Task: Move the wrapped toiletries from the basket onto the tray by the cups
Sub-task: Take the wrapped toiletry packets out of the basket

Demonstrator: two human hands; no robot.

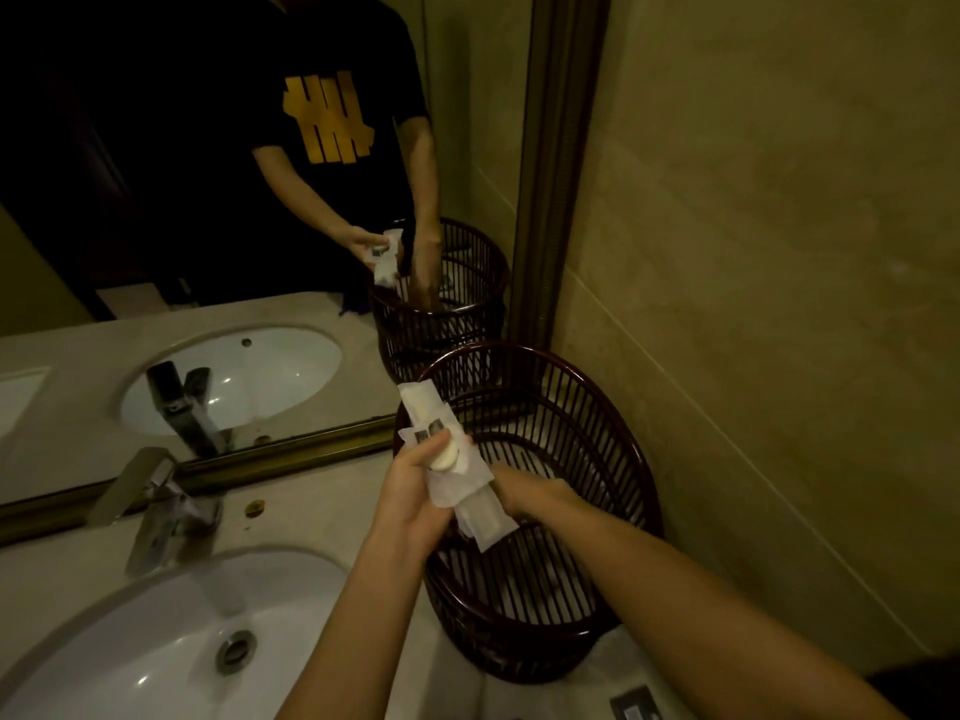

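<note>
Item: wrapped toiletries [453, 459], several white paper or film packets, bunched together. Location: above the near rim of the basket [597, 459], clear of the bench [291, 517], not yet on any tray. No tray and no cups are in my view.

Left hand [415, 485]: clenched round the middle of the bunch, thumb across a round pale piece, likely a soap. Long packets stick out above and below my grip.

Right hand [524, 491]: at the lower end of the bunch, over the basket; fingers curled against the packets. Whether it grips them or only steadies them I cannot tell.

Basket: dark, slatted, round, standing in the corner where the mirror [208, 200] meets the wall. Pale shapes show through the bars low down; I cannot tell whether these are more packets.

Handling, as I judge it: very light, soft wrappers that crumple; smooth film, so loose pieces may slide out of a bunch. The long ones are stiffer along their length. Best held across the middle with all pieces pinched together, second hand under the lower ends.

Other: sink [171, 641] and tap [156, 506] to my left.
</note>
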